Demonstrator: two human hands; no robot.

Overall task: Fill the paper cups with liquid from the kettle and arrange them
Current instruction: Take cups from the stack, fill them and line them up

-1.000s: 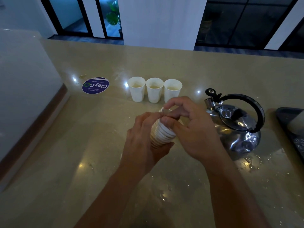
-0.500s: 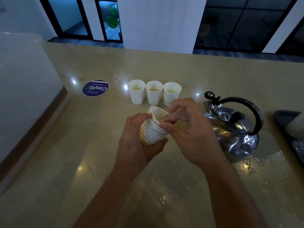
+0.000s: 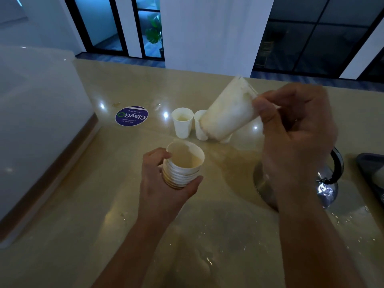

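beige stone counter (image 3: 83, 204): wet patches near both forearms. steel kettle (image 3: 327, 192): black handle, on counter, mostly hidden behind right hand. right hand (image 3: 295, 129): raised, thumb and fingers pinching rim of single paper cup (image 3: 226, 113), cup tilted, base toward left. left hand (image 3: 164, 183): fingers curled round nested cup stack (image 3: 181, 165), mouth up, below and left of right hand. filled cups (image 3: 182, 122): row on counter beyond left hand, partly hidden behind raised cup. round blue sticker (image 3: 131, 116): flat, left of row.
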